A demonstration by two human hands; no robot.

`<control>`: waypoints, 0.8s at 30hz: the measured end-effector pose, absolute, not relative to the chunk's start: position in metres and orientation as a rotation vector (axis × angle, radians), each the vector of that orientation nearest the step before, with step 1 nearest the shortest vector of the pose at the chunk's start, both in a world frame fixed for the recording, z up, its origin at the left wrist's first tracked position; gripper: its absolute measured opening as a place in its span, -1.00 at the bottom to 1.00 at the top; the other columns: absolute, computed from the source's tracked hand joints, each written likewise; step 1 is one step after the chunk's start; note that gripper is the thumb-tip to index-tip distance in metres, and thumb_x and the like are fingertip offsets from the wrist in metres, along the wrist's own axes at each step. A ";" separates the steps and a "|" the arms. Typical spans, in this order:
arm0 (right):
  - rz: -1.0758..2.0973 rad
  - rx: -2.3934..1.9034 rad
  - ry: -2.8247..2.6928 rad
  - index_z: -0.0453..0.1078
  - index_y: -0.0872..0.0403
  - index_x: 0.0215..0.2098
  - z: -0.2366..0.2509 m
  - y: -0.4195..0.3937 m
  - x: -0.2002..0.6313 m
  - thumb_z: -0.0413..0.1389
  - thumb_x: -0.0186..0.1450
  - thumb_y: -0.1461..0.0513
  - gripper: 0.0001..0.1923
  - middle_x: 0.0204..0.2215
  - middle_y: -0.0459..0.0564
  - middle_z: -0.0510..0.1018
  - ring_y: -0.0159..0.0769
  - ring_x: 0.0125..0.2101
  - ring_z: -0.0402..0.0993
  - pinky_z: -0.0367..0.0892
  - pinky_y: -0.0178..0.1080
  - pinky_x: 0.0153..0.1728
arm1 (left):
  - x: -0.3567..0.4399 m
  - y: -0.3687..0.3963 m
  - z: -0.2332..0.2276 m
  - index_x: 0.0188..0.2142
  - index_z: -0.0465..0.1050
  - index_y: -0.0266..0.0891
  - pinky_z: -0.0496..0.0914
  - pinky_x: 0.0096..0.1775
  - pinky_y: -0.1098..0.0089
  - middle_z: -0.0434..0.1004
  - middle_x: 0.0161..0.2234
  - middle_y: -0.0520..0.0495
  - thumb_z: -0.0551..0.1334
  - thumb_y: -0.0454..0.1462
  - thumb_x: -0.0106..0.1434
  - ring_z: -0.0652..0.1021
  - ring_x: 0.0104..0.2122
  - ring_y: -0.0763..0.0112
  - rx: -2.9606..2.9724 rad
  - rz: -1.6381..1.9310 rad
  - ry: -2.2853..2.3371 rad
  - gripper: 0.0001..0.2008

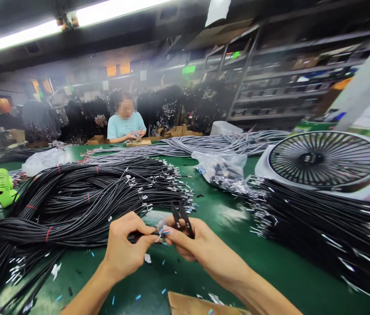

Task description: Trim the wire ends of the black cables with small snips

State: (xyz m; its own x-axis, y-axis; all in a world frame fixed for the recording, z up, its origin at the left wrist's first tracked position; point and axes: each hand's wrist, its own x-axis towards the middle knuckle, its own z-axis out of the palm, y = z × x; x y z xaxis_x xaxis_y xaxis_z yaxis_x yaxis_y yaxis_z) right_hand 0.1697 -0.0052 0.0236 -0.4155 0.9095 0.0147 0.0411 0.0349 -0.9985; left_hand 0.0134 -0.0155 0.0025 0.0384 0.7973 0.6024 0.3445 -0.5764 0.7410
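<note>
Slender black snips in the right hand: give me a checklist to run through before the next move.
1. Right hand holding the slender black metal snips: ok.
2. Snips' blades pointing away from the thin blue and white wires: ok, they point up and away from the body.
3. Left hand pinching the wires: ok, at the fingertips.
4. Wire tips lined up evenly: cannot tell, too small and partly hidden by fingers.
5. Glossy green tabletop free of offcuts: not ok, small blue and white scraps lie below the hands.
</note>
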 end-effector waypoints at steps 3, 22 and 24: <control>1.309 -1.047 -1.613 0.21 0.09 -0.64 0.022 -0.004 0.169 -0.01 0.13 -0.17 -0.48 -0.76 -0.26 0.03 -0.50 -0.71 -0.09 -0.12 -0.38 -0.70 | 0.012 -0.016 -0.001 -0.61 0.42 -0.23 0.27 -0.54 0.52 0.41 -0.63 0.02 0.18 -0.35 0.15 0.38 -0.62 0.52 2.220 1.625 1.211 -0.78; 0.514 -0.955 -1.755 0.43 0.07 -0.17 0.016 -0.013 0.167 -0.07 0.30 0.08 -0.67 -0.39 0.00 0.54 -0.29 -0.39 0.48 0.39 -0.35 -0.43 | 0.015 -0.025 0.006 -0.59 0.39 -0.25 0.21 -0.61 0.53 0.32 -0.69 0.07 0.18 -0.40 0.18 0.30 -0.68 0.56 2.275 2.058 1.371 -0.79; 0.564 -0.922 -1.786 0.46 0.06 -0.20 0.016 -0.011 0.167 -0.06 0.31 0.11 -0.69 -0.36 0.01 0.54 -0.28 -0.34 0.48 0.40 -0.33 -0.36 | 0.015 -0.024 0.008 -0.59 0.38 -0.27 0.20 -0.62 0.54 0.32 -0.68 0.08 0.19 -0.43 0.17 0.30 -0.68 0.58 2.273 2.131 1.309 -0.79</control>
